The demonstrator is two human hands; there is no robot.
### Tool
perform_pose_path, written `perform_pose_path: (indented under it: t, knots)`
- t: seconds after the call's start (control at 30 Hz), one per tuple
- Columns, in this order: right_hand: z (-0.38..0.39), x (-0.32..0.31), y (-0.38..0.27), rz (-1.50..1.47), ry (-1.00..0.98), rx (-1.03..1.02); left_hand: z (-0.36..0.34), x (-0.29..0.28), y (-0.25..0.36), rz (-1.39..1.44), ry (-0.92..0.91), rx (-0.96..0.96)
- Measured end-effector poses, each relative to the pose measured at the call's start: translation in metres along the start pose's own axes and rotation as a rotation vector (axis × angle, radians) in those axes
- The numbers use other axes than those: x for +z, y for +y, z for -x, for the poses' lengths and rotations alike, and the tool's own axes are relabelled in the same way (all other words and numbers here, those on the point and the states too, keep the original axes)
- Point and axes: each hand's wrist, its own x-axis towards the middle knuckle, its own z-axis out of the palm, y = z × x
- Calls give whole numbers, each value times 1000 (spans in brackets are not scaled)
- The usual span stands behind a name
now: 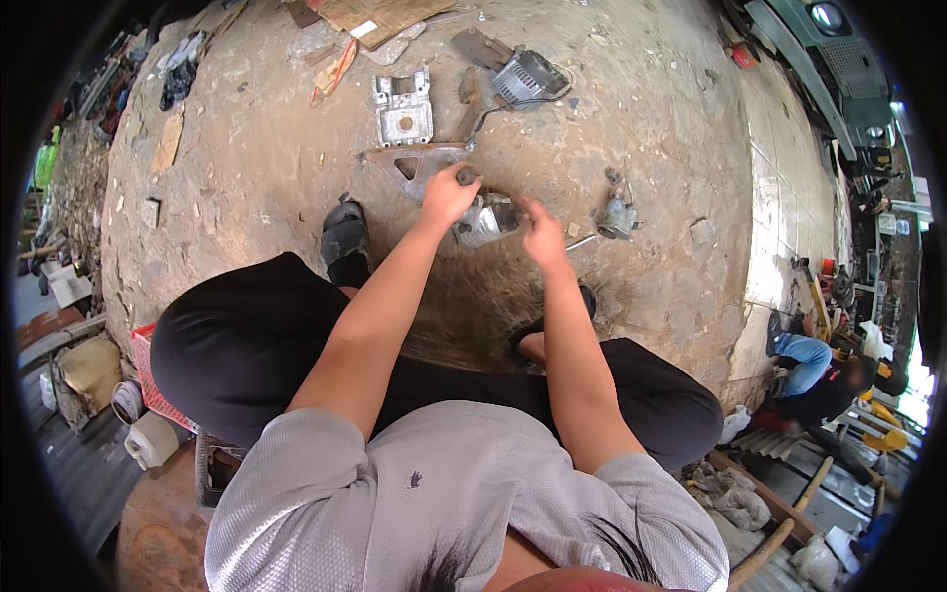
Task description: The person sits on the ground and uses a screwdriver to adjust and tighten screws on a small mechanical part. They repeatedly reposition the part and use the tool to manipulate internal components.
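Here, the metal part (481, 227) lies on the ground (661, 296) between both hands, its long axis running crosswise, slanting slightly away, dark end toward the right hand (543, 235) just beside it; that grip is curled, contents unclear, while the left hand (449, 199) wraps a round-ended tool (466, 177)

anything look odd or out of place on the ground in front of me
Mostly untidiness: a silver housing and a finned metal part lie loose on the gritty ground, and a dark cable trails, uncoiled, beside the finned part.
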Motion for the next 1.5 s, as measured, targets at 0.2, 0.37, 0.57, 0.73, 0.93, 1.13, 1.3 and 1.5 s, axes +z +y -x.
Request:
perform_pose_path:
  t: [0.2, 0.37, 0.57, 0.73, 0.93, 1.13, 1.3, 1.5]
  knots:
    - [31, 3, 37, 246, -18, 106, -11, 5, 20, -16, -147, -30]
    - [31, -5, 3, 377, -153, -273, -10, 18, -6, 24, -29, 60]
    - [14, -8, 6, 454, -130, -110, -6, 15, -6, 36, -76, 17]
    - [14, -5, 31, 495, -235, -119, -3, 14, -8, 7, -54, 48]
    - [7, -7, 25, 585, -292, -521, -7, 10, -12, -1, -59, 18]
    - [5, -13, 20, 523, -141, -311, -6, 20, -9, -1, 65, 51]
    - [-6, -19, 8, 560, -394, 202, -6, 19, -10, 26, 85, 80]
    - [14, -3, 24, 532, -274, -530, -1, 16, -8, 11, 64, 97]
